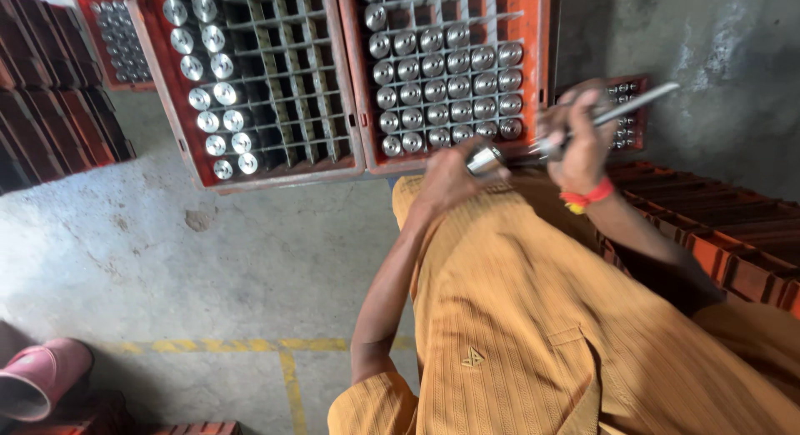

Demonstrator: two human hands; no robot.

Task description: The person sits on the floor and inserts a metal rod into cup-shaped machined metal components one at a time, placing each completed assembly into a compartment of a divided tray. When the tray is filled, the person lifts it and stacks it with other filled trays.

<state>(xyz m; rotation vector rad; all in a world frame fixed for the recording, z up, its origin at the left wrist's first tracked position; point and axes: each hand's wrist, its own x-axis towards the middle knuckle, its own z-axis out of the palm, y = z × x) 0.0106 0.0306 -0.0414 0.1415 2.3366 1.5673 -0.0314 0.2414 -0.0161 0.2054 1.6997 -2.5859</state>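
Observation:
My left hand (446, 178) is closed round a short shiny metal cylinder (485, 159), held above my lap. My right hand (577, 135), with a red thread band at the wrist, grips a long thin metal rod (621, 110) whose near end points at the cylinder. Just beyond both hands stands a red compartmented crate (543, 35) with several matching metal cylinders (446, 89) standing in its cells. I wear mustard-yellow ribbed clothing (533, 318).
A second red crate (175, 110), partly filled along its left side, stands on the concrete floor to the left. More crates (117, 39) lie further back. Stacked reddish crates (733, 235) sit at my right. A pink sandal (37, 377) is at lower left, near yellow floor lines.

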